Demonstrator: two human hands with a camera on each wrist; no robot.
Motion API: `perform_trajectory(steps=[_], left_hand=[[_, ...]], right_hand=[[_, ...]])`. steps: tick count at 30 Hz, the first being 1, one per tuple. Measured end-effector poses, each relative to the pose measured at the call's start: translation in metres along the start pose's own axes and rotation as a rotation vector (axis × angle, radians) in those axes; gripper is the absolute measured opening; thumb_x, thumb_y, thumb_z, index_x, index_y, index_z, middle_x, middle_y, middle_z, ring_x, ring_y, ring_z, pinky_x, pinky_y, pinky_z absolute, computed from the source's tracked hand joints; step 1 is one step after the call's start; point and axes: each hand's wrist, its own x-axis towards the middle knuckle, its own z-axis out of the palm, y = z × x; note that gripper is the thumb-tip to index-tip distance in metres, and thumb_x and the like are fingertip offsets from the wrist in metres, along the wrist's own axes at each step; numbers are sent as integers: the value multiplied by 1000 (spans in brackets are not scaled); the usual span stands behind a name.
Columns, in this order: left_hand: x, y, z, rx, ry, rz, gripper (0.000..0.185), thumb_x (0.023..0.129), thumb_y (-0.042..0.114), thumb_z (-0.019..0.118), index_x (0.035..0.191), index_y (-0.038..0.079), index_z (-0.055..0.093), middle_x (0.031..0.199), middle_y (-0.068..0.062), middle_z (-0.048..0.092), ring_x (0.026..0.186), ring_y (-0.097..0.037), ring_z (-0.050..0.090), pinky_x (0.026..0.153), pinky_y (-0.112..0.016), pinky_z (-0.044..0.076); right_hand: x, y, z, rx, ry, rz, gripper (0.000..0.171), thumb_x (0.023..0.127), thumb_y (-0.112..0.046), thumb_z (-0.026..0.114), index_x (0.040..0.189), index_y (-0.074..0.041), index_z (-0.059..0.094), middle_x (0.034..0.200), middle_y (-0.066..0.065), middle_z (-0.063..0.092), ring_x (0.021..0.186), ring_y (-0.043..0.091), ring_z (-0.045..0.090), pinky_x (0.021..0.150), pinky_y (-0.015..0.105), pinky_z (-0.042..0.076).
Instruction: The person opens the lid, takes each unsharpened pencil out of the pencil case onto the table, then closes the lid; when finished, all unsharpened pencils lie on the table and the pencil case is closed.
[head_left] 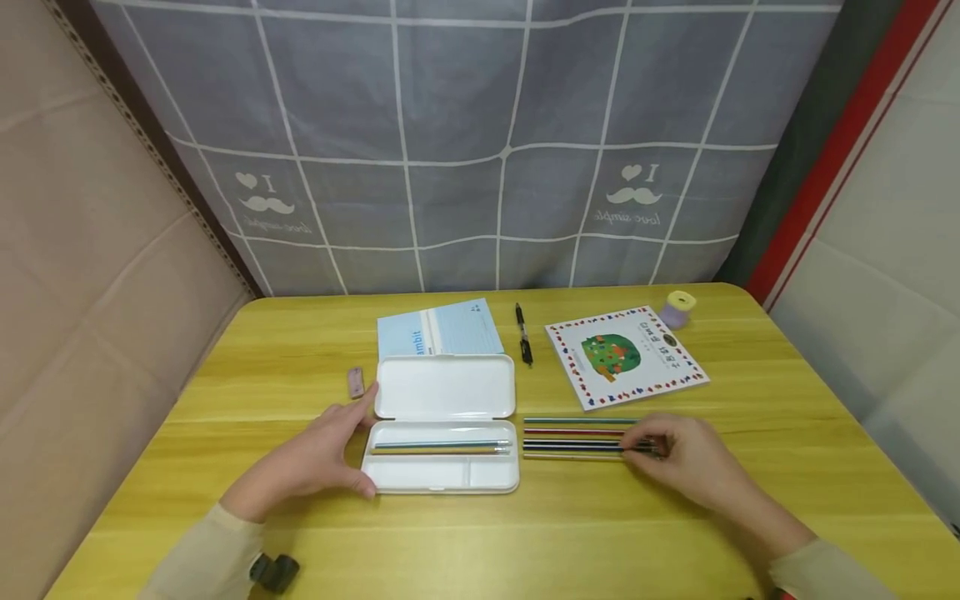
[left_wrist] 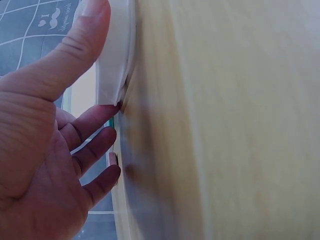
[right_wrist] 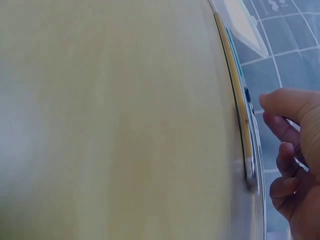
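Head high; wrists skimming shared table (head_left: 600, 533).

pencil case (head_left: 444, 421) open mid-table | loose pencils (head_left: 573, 437) just right | notebook (head_left: 438, 328) behind | pen (head_left: 523, 333), picture book (head_left: 625, 355) behind-right

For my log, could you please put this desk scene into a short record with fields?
left hand: open, fingers resting against the left end of the pencil case
right hand: pinching the ends of the loose pencils
pencil case: white, lid open, a few pencils inside
table: yellow wood
also there: black pen, picture book, blue booklet
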Motion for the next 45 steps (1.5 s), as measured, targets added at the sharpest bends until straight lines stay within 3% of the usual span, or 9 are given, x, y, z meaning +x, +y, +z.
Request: perform_trajectory(steps=[9, 15, 21, 24, 35, 38, 40, 42, 45], left_hand=[[-1, 0, -1, 10, -3, 0, 147, 59, 59, 92, 166, -2, 10, 130, 9, 66, 124, -26, 49, 113, -59, 36], [-1, 0, -3, 15, -10, -8, 147, 59, 59, 92, 166, -1, 10, 129, 10, 67, 123, -25, 49, 113, -58, 36], [1, 2, -4, -4, -23, -6, 147, 59, 57, 93, 165, -3, 10, 127, 9, 68, 124, -27, 49, 114, -60, 34], [0, 3, -4, -4, -19, -13, 148, 58, 56, 93, 165, -3, 11, 127, 8, 68, 125, -28, 48, 114, -59, 34], [1, 3, -3, -12, -12, -14, 148, 58, 58, 92, 166, 0, 10, 128, 9, 67, 124, -27, 47, 114, -59, 34], [2, 3, -3, -7, -13, -6, 147, 59, 59, 92, 166, -1, 10, 128, 8, 67, 125, -27, 48, 114, -60, 34], [3, 3, -2, -5, -10, 1, 147, 59, 58, 92, 166, -2, 11, 128, 8, 68, 125, -28, 48, 114, -59, 34], [3, 3, -2, -3, -7, 14, 147, 59, 58, 93, 165, -3, 11, 128, 8, 68, 124, -28, 49, 114, -60, 34], [3, 3, -3, -3, -6, 18, 148, 58, 57, 93, 165, -4, 11, 128, 7, 69, 125, -29, 49, 114, -61, 33]], right_hand=[[34, -26, 19, 151, -170, 109, 15, 90, -19, 84, 105, -18, 83, 86, -12, 72, 63, 5, 49, 56, 23, 42], [57, -53, 44, 180, -224, 85, 16, 90, -22, 84, 105, -19, 84, 85, -13, 74, 58, 5, 45, 53, 22, 39], [72, -71, 67, 182, -253, 61, 18, 89, -19, 85, 107, -19, 84, 83, -12, 74, 50, 3, 43, 47, 22, 37], [76, -78, 78, 172, -277, 52, 19, 90, -19, 84, 108, -18, 84, 74, -9, 71, 48, 2, 40, 46, 22, 35], [87, -93, 100, 22, -310, 29, 18, 93, -19, 81, 110, -22, 84, 74, -8, 72, 50, 4, 42, 50, 23, 35], [88, -95, 101, -9, -326, 35, 19, 93, -18, 81, 111, -22, 84, 80, -8, 75, 58, 6, 51, 55, 24, 41], [89, -96, 102, -34, -328, 31, 18, 92, -19, 81, 110, -22, 84, 81, -8, 75, 70, 7, 63, 64, 26, 49], [90, -98, 103, -46, -323, 17, 18, 92, -19, 81, 109, -22, 84, 94, -8, 79, 87, 10, 71, 76, 31, 55], [90, -100, 104, -49, -322, 6, 17, 92, -17, 81, 108, -20, 84, 105, -8, 79, 105, 12, 72, 90, 37, 57]])
